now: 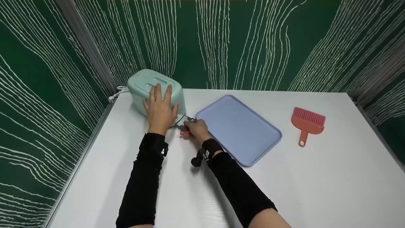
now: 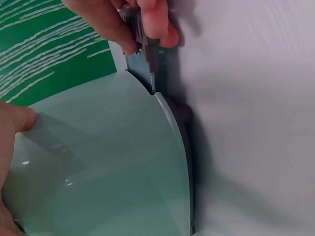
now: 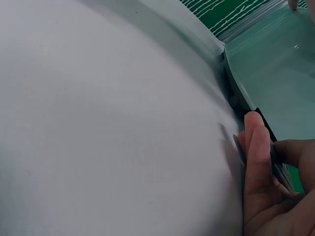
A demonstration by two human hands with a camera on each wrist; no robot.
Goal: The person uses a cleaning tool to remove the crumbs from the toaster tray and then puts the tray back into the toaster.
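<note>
A mint-green toaster (image 1: 139,91) stands at the back left, its slots facing up. My left hand (image 1: 160,112) lies across its top and near side, fingers spread. Low at the toaster's right end, my right hand (image 1: 196,129) pinches the dark handle of a thin crumb tray (image 1: 191,119) between thumb and fingers. In the left wrist view, the tray's handle (image 2: 140,37) is seen edge-on, and its thin plate meets the toaster's lower edge. The right wrist view shows the fingers (image 3: 258,152) beside the toaster's base; the tray's inner part is hidden.
A blue-lilac rectangular tray (image 1: 240,129) lies just right of my right hand. Farther right is a red-orange hand brush (image 1: 305,126). The toaster's white cord and plug (image 1: 117,92) lie behind it, at the table's back-left corner. Green patterned walls border the white table (image 1: 300,186).
</note>
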